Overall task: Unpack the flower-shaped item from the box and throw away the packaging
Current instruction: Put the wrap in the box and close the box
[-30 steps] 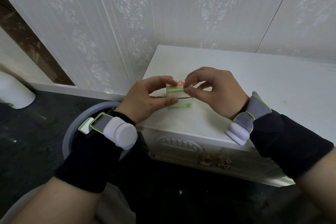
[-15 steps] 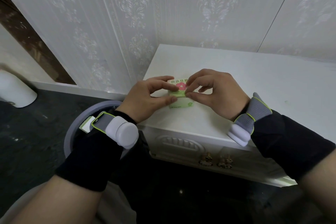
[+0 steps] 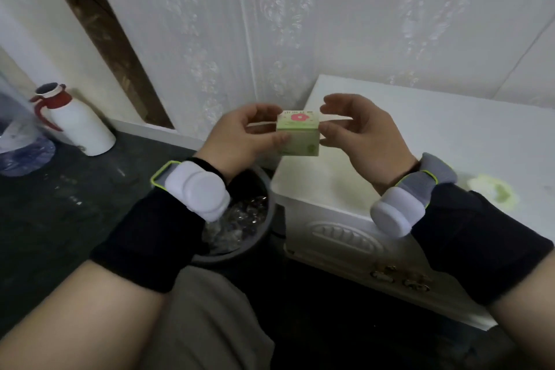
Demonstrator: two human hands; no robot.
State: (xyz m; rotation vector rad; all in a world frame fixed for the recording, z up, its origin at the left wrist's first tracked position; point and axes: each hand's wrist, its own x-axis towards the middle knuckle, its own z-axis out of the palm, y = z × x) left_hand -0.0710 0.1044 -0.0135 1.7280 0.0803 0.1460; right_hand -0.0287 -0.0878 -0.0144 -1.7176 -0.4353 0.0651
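The box (image 3: 298,133) is pale green with a pink-red flower printed on its top face and a small green mark low on its front. The table (image 3: 444,141) is white, with a yellow-green stain (image 3: 492,191) at its 3 o'clock edge. The wall (image 3: 300,15) carries white embossed damask motifs. At 9 o'clock stands a white flask (image 3: 78,126) with a red collar and handle. The bin (image 3: 258,237) is dark grey.

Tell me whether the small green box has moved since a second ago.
Yes. The small green box has come off the white cabinet top, toward its left edge, held in both hands.
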